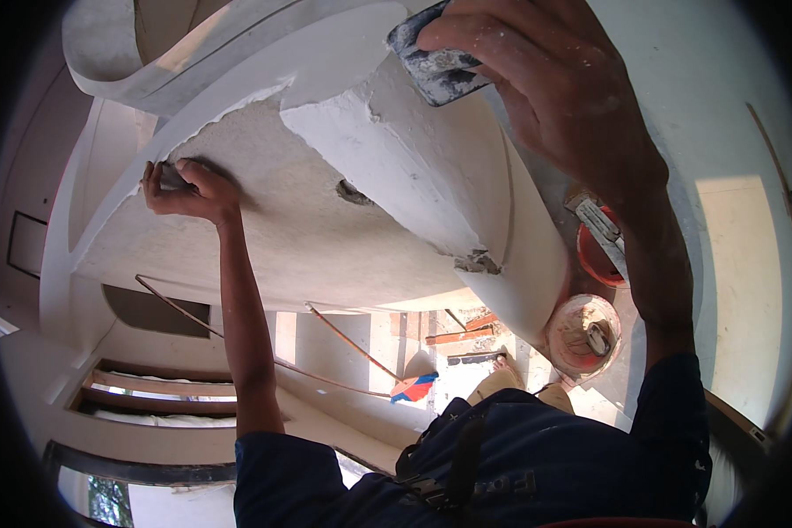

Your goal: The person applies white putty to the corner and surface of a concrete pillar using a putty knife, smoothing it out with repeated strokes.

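My right hand (554,97) is raised at the top of the view and grips a grey, plaster-smeared sanding block (436,62), pressed against a smooth white curved plaster surface (414,167). My left hand (189,189) reaches out to the left, its fingers curled over the edge where a rough, unfinished plaster face (273,211) meets a smooth white band (238,84). A chipped spot (477,261) shows at the lower corner of the smooth part, and a small hole (352,192) in the rough face.
Below to the right stand a plaster-caked bucket (583,334) and a red bucket (594,255) with a trowel (600,224) across it. Thin rods (352,343), wood pieces (462,334) and a red-and-blue object (414,387) lie on the floor. Window openings (158,387) are at lower left.
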`<state>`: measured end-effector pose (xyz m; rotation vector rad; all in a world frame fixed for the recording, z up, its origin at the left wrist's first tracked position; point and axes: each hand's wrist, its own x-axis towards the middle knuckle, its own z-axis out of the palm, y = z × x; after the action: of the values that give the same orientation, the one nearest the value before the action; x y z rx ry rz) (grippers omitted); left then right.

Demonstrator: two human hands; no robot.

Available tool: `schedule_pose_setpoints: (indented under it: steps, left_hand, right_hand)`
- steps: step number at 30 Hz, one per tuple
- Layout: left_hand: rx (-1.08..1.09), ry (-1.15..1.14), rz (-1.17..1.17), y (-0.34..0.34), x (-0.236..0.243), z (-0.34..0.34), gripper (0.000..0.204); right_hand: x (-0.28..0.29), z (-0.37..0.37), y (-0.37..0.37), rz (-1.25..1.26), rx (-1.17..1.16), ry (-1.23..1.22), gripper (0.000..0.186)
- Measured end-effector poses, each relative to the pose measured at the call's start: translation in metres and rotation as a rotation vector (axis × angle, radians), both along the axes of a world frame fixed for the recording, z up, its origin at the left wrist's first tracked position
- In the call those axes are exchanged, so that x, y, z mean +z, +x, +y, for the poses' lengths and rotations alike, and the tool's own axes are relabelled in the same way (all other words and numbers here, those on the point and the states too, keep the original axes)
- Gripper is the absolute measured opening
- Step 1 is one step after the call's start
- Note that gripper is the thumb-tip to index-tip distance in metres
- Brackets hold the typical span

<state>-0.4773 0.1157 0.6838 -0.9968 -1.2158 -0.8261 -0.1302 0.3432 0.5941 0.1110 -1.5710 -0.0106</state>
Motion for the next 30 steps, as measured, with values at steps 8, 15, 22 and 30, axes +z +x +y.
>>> schedule_pose_setpoints:
  steps: [8, 15, 22, 30]
  left_hand:
    - [-0.018, 0.006, 0.024, -0.003, 0.001, -0.002, 0.043]
    - [0.044, -0.003, 0.008, -0.005, 0.002, -0.006, 0.044]
    - [0.020, -0.007, 0.013, -0.005, 0.003, -0.005, 0.046]
    - [0.033, 0.006, -0.031, -0.004, 0.001, -0.004, 0.048]
  right_hand:
    - [-0.008, 0.003, 0.008, -0.097, -0.046, -0.055, 0.037]
    - [-0.034, -0.009, 0.009, -0.181, -0.081, -0.069, 0.041]
    - [-0.063, -0.013, 0.001, -0.121, -0.091, -0.074, 0.035]
    - [-0.091, -0.025, 0.003, -0.152, -0.038, -0.150, 0.040]
